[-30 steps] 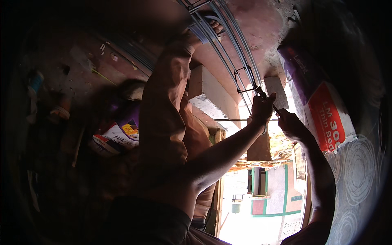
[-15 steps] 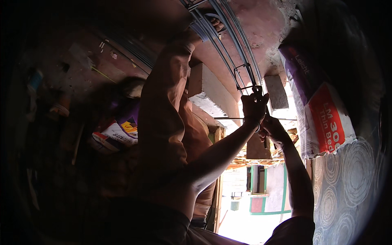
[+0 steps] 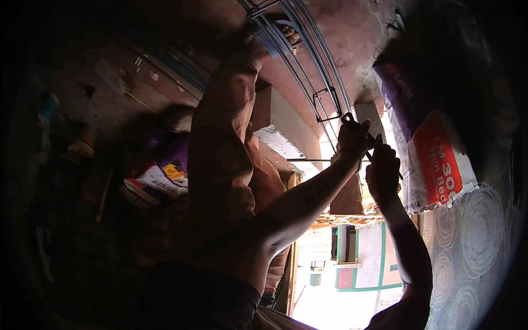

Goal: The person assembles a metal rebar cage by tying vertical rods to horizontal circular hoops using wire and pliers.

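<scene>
A long rebar cage (image 3: 313,60) of dark steel bars with square stirrups slants down from the top of the view. My left hand (image 3: 353,138) is closed at the cage's near end; what lies inside its fingers is hidden. Just above its knuckles shows the dark head of a tool that looks like pincers (image 3: 347,118). Beside and below it, my right hand (image 3: 383,169) is closed around the tool's handles, which stick out past the fist. A thin bar (image 3: 311,160) crosses level behind my left wrist.
A concrete block (image 3: 280,129) lies left of the cage, another block (image 3: 347,192) below my hands. A sandalled foot (image 3: 289,34) is beside the bars. A purple, white and red paper sack (image 3: 434,159) stands right; another printed sack (image 3: 159,179) lies left. Bright doorway below.
My right hand has moved up and right and turned with the tool's handles. My left hand has shifted slightly right. The cage has barely moved.
</scene>
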A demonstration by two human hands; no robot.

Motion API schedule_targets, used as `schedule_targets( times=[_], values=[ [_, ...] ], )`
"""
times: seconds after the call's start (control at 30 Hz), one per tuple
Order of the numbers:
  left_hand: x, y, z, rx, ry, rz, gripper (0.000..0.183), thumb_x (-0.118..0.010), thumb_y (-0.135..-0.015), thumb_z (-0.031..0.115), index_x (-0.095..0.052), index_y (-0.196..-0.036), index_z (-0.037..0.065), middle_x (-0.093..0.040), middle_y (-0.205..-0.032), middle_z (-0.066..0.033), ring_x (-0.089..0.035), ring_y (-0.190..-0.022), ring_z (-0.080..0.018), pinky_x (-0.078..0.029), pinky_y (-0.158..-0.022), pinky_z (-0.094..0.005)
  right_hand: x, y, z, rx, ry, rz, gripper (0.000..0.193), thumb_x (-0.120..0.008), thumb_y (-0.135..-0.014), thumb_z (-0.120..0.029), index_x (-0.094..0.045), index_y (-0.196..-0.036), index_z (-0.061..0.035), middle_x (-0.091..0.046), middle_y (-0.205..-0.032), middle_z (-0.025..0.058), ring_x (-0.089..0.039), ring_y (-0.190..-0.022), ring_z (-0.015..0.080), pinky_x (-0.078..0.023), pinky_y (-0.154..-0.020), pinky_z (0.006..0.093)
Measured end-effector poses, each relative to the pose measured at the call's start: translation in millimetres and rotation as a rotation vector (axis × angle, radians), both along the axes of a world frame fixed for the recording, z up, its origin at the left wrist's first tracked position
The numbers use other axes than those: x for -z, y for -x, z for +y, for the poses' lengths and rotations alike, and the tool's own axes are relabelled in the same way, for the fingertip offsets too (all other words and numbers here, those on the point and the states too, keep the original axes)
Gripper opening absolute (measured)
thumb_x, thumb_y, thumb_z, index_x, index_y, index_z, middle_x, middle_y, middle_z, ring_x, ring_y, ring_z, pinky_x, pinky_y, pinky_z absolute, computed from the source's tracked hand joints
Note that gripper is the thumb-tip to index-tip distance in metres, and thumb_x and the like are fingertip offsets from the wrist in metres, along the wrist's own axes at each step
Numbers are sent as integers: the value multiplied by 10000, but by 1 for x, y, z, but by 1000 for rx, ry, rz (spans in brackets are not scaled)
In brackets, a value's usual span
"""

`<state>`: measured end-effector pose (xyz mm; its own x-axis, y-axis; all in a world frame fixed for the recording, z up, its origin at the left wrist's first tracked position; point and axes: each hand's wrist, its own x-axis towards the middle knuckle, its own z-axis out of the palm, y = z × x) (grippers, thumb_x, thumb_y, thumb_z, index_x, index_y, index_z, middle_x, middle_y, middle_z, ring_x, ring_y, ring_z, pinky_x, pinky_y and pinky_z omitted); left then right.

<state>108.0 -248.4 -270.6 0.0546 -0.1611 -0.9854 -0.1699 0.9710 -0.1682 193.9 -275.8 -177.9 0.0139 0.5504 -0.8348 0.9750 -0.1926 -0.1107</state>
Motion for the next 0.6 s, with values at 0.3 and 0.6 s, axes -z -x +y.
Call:
schedule_targets(
  times=[0.3,0.6],
  values=[
    [-21,10,12,456,-2,271,581,-740,-773,498,-557,-989,-10,-648,-902,-192,-634,-906,-315,-487,-788,-409,23,-35,43,1099,950,432,207,-556,-889,-108,-548,-1093,-71,-530,-760,23,-545,-617,156,-476,-555,324],
    [-4,14,0,409,-153,151,477,-651,-842,437,-595,-1002,-9,-670,-939,-180,-656,-887,-313,-493,-765,-423,24,-35,37,1422,1021,604,359,-701,-871,-298,-585,-1116,-62,-652,-961,54,-666,-865,192,-572,-723,428]
  ],
)
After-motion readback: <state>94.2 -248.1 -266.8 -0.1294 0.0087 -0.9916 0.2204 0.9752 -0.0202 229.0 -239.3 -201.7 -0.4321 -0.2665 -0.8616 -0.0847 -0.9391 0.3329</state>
